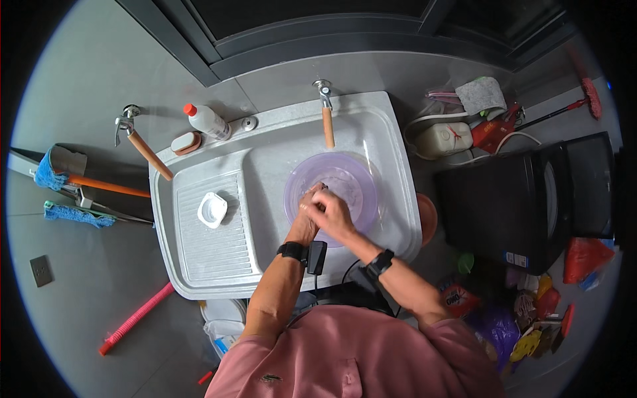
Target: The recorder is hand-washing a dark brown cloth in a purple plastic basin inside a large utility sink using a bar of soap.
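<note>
Both hands are together over a translucent purple basin (371, 199), which stands in the right bowl of a grey-white laundry sink (266, 209). My left hand (302, 225) is partly covered by my right hand (334, 216), which lies across its fingers, slightly blurred. Something small and dark shows by the left fingertips; whether either hand grips it is hidden. Whitish liquid or foam (348, 186) shows in the basin. Just beyond the basin, a tap (327, 112) with an orange-brown tube on its spout points toward it.
On the ribbed drainboard (211, 258) sits a small white container (213, 210). A brush (185, 143) and a red-capped white bottle (209, 122) stand on the back ledge. A second tap (144, 147) reaches over the left rim. Right of the sink is a black bin-like container (490, 204).
</note>
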`<control>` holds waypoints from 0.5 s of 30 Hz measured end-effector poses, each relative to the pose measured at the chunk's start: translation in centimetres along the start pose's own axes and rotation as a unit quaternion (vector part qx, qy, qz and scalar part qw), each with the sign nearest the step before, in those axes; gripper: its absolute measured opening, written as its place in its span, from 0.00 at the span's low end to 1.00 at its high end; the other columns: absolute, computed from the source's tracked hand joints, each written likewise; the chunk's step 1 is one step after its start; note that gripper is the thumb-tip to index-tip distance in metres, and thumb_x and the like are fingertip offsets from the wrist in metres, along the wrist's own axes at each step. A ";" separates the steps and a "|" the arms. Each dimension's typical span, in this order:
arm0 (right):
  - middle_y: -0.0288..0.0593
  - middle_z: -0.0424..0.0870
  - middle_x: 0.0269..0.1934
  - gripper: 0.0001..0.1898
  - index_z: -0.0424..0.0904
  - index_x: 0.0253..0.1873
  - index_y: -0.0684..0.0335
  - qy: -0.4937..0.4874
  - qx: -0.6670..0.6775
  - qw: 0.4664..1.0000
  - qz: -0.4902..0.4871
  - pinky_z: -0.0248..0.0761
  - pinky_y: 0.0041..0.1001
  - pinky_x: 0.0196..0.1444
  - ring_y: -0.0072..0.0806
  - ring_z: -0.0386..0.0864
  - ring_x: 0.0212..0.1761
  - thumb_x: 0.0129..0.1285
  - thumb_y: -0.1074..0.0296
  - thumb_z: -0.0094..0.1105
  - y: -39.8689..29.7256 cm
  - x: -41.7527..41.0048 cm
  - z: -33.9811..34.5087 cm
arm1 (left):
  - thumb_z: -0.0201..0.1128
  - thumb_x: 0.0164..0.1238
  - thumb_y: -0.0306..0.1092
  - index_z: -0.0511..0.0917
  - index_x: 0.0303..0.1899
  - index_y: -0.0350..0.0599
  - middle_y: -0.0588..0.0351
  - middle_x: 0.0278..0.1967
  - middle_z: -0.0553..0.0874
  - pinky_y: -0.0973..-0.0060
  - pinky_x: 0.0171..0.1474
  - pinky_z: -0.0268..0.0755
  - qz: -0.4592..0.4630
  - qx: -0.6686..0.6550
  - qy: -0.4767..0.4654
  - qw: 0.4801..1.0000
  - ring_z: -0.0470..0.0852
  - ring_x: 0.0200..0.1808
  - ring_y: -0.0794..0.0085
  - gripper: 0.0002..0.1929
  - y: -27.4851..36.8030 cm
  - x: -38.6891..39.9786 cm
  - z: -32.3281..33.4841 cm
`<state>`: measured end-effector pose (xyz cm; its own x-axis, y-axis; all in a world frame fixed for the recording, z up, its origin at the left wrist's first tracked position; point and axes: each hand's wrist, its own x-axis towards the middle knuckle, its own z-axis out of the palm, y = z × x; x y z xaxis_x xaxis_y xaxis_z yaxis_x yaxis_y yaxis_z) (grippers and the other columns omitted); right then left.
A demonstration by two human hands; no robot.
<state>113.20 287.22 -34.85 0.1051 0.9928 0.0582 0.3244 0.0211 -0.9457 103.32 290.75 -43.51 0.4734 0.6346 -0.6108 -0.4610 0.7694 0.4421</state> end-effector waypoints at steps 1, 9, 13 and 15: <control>0.47 0.80 0.31 0.11 0.76 0.32 0.66 -0.003 -0.086 0.996 -0.031 0.70 0.35 0.32 0.40 0.78 0.28 0.59 0.64 0.66 -3.3 -0.3 0.2 | 0.52 0.74 0.40 0.74 0.50 0.49 0.58 0.39 0.83 0.67 0.40 0.79 0.007 -0.045 -0.031 0.998 0.83 0.36 0.69 0.10 -0.5 0.0 -1.4; 0.60 0.77 0.23 0.21 0.77 0.25 0.68 0.118 -0.168 0.955 0.214 0.68 0.45 0.33 0.59 0.78 0.30 0.67 0.56 0.53 2.4 2.7 -1.2 | 0.49 0.77 0.48 0.77 0.42 0.46 0.55 0.32 0.82 0.65 0.32 0.78 -0.109 -0.045 0.143 0.983 0.83 0.31 0.65 0.16 -1.3 -1.4 5.3; 0.61 0.80 0.33 0.18 0.76 0.31 0.66 0.027 -0.134 0.979 0.150 0.69 0.49 0.39 0.59 0.78 0.39 0.66 0.55 0.52 -0.7 -0.1 2.2 | 0.50 0.75 0.52 0.77 0.40 0.44 0.51 0.33 0.83 0.62 0.35 0.79 -0.047 -0.132 0.036 0.990 0.83 0.32 0.59 0.19 -1.7 -1.3 -0.3; 0.60 0.81 0.34 0.19 0.80 0.31 0.65 -0.019 -0.190 0.963 0.191 0.70 0.49 0.42 0.58 0.79 0.41 0.67 0.54 0.52 -1.1 0.3 2.0 | 0.47 0.76 0.54 0.77 0.40 0.44 0.51 0.35 0.83 0.61 0.37 0.79 -0.038 -0.207 -0.091 0.973 0.84 0.34 0.60 0.21 -2.4 -1.6 -1.9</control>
<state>111.04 287.68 -34.44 0.2523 0.9232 -0.2900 0.5904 -0.3843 -0.7098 102.25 287.74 -44.89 0.6258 0.6084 -0.4880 -0.6644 0.7436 0.0751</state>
